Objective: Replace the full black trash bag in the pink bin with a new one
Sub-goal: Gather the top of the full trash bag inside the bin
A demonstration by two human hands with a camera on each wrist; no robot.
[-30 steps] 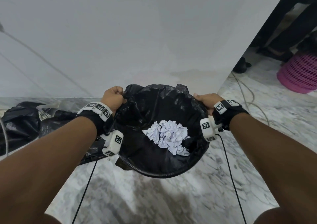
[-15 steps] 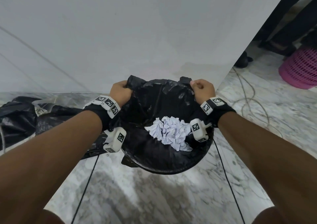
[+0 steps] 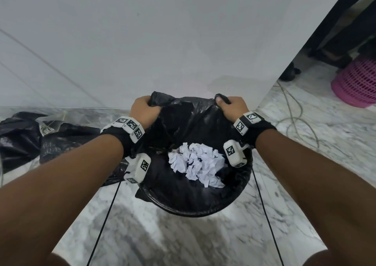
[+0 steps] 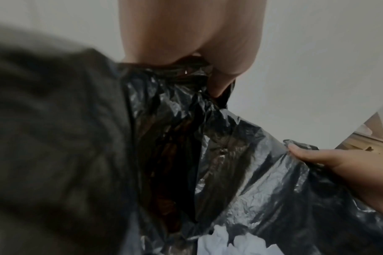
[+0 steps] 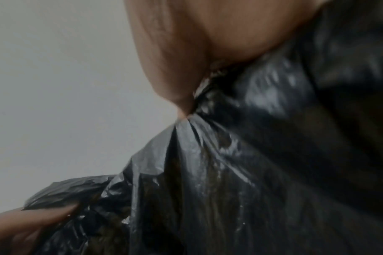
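Observation:
A black trash bag (image 3: pixel 195 196) lines a round bin on the marble floor; the bag hides the bin's own colour. Crumpled white paper (image 3: pixel 197 164) lies inside it. My left hand (image 3: pixel 143 111) grips a bunched part of the bag's far left edge. My right hand (image 3: pixel 232 108) grips the far right edge, thumb over the plastic. The left wrist view shows the left hand (image 4: pixel 207 69) clenched on the bag (image 4: pixel 240 163) and the right hand (image 4: pixel 338 165) across the opening. In the right wrist view, the right hand (image 5: pixel 192 77) clamps gathered plastic (image 5: pixel 229 172).
A white wall (image 3: pixel 162 41) stands directly behind the bin. Loose black bags (image 3: pixel 24 135) lie on the floor at the left. A pink mesh basket (image 3: pixel 358 82) stands at the far right, with grey cables (image 3: pixel 295 111) on the floor near it.
Both hands have moved from the bin's sides toward its far rim and closer together, pulling the bag's edges up and inward. The bag's mouth has narrowed.

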